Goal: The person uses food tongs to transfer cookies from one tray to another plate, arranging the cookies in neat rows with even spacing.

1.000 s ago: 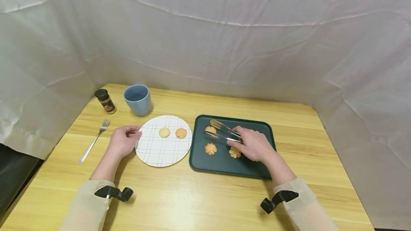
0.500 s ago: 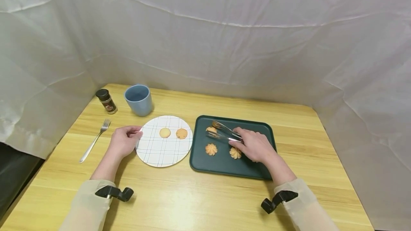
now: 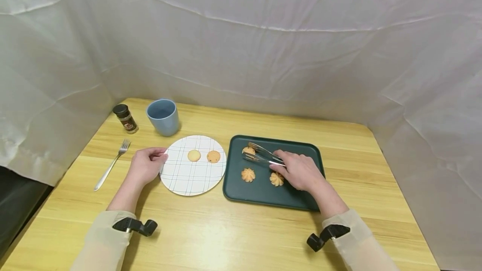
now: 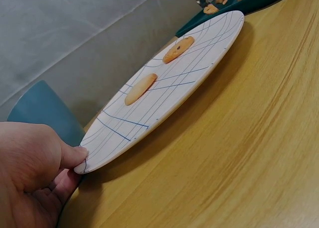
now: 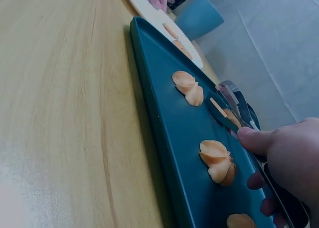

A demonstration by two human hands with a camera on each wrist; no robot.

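In the head view, my left hand (image 3: 144,165) pinches the left rim of a round white plate (image 3: 190,181) with a blue check pattern. The thumb lies on top in the left wrist view. On the plate are a pale round cookie (image 3: 193,155) and a speckled one (image 3: 213,157). My right hand (image 3: 301,172) grips metal tongs (image 3: 265,151) over a dark green tray (image 3: 256,195). Their ends stand on either side of a speckled cookie (image 3: 249,150); whether they touch it I cannot tell. Two swirled cookies, one left (image 3: 248,175) and one right (image 3: 276,179), lie nearer me.
Behind the plate stands a blue mug (image 3: 163,118), with a black-capped spice jar (image 3: 126,119) to its left. A fork (image 3: 112,165) lies left of my left hand. In the right wrist view another cookie (image 5: 241,221) lies near my right hand. Pale cloth rises behind the table.
The tongs' ends have drawn slightly closer together around the speckled cookie. My left hand still holds the plate in the same place, and the cookies have not visibly moved.
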